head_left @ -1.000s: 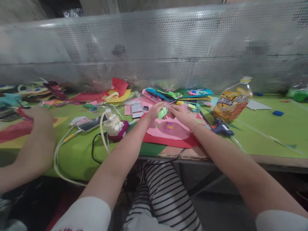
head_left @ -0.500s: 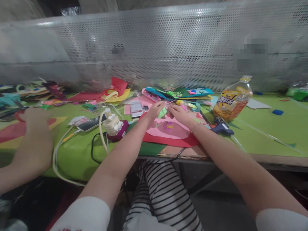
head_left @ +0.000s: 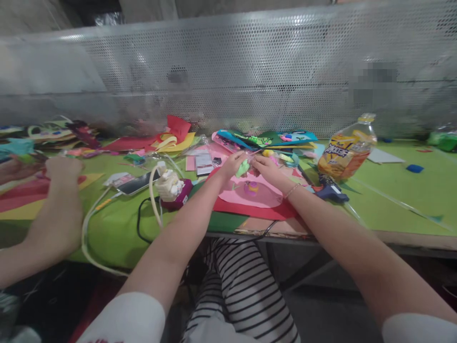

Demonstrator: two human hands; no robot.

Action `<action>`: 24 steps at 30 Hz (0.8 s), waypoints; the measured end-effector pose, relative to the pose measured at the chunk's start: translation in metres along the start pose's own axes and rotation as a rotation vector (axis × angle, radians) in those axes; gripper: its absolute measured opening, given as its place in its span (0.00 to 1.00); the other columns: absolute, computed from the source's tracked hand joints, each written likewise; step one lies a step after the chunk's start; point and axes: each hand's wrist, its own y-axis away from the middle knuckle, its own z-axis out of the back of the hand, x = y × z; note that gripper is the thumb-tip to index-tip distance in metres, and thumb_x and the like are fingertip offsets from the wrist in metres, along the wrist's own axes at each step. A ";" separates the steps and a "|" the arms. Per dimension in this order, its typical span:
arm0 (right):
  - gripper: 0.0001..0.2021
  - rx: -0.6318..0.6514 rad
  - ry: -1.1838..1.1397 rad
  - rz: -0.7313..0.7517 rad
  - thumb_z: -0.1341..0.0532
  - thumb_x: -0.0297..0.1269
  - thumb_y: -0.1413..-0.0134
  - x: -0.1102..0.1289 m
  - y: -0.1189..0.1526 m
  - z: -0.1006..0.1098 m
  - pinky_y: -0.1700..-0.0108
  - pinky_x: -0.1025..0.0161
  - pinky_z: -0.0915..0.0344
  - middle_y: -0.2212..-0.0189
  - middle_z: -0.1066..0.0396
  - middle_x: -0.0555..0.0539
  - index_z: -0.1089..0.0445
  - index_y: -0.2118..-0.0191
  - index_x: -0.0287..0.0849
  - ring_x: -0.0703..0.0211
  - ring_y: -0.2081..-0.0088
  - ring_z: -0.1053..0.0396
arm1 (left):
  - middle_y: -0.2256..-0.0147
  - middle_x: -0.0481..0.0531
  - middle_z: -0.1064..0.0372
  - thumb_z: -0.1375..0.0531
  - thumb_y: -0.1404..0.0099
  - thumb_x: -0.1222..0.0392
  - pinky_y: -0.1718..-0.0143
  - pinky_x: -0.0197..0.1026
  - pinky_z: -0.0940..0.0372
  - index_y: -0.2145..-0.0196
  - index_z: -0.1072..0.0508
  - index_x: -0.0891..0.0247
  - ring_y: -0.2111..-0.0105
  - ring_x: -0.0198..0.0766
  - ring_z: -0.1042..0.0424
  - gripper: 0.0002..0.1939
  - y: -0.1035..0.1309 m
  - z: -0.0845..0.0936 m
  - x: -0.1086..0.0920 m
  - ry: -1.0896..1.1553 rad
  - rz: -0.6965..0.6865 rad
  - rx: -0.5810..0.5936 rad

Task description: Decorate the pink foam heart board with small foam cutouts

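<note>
a green lump (head_left: 243,168) is held by the left hand (head_left: 231,165) above the far part of a pink sheet (head_left: 266,198), its fingers curled nearly closed around the near side. the right hand (head_left: 264,166) is brought in from the other side with its fingers bent toward the lump; whether anything is pinched by them cannot be told, as the tips are lost in blur. the two hands are set facing each other, probably so that so small and seemingly soft a thing can be steadied from both sides.

a purple and yellow piece (head_left: 252,188) is left lying on the pink sheet, just nearer than the hands, where it can be kept in sight. the pink sheet is laid over a red sheet (head_left: 257,212), whose near edge is left showing on the counter (head_left: 400,195). a glue gun (head_left: 332,189) is placed beside the right forearm, seemingly to be within easy reach, with a bottle (head_left: 344,150) set behind it. a phone (head_left: 139,184) is joined to a cable, which likely explains its place near the plug box (head_left: 181,196).
</note>
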 end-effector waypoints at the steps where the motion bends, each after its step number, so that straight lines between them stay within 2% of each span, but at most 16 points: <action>1: 0.18 -0.001 -0.006 0.005 0.46 0.49 0.45 0.000 0.000 0.000 0.76 0.68 0.43 0.84 0.42 0.54 0.44 0.78 0.42 0.67 0.80 0.42 | 0.83 0.44 0.39 0.46 0.39 0.47 0.84 0.33 0.41 0.70 0.40 0.63 0.86 0.31 0.36 0.15 0.000 0.000 0.000 0.003 -0.005 0.003; 6: 0.19 0.000 -0.039 -0.019 0.45 0.50 0.45 0.007 0.001 0.000 0.76 0.68 0.44 0.85 0.43 0.54 0.44 0.79 0.42 0.68 0.81 0.43 | 0.82 0.45 0.38 0.46 0.38 0.48 0.84 0.33 0.41 0.70 0.40 0.63 0.85 0.31 0.35 0.14 0.001 -0.001 -0.001 0.001 -0.007 0.011; 15: 0.17 -0.002 -0.026 -0.017 0.45 0.45 0.45 0.013 0.003 0.000 0.76 0.68 0.45 0.85 0.43 0.54 0.42 0.80 0.41 0.68 0.80 0.43 | 0.82 0.45 0.37 0.45 0.39 0.47 0.84 0.33 0.40 0.71 0.39 0.63 0.85 0.31 0.35 0.15 0.001 0.002 -0.001 -0.019 0.009 0.009; 20: 0.16 -0.005 -0.053 -0.037 0.45 0.43 0.46 0.011 0.003 0.000 0.77 0.68 0.44 0.85 0.43 0.53 0.41 0.80 0.41 0.68 0.81 0.43 | 0.80 0.45 0.36 0.45 0.39 0.50 0.84 0.33 0.39 0.70 0.38 0.63 0.85 0.31 0.35 0.13 0.001 0.000 -0.002 0.000 0.004 0.037; 24: 0.16 0.000 -0.081 -0.062 0.44 0.45 0.46 0.005 0.002 0.000 0.77 0.69 0.41 0.84 0.41 0.53 0.41 0.78 0.41 0.68 0.80 0.40 | 0.81 0.45 0.37 0.44 0.39 0.49 0.83 0.33 0.39 0.71 0.38 0.64 0.84 0.30 0.36 0.14 0.000 -0.002 0.000 -0.010 0.007 0.037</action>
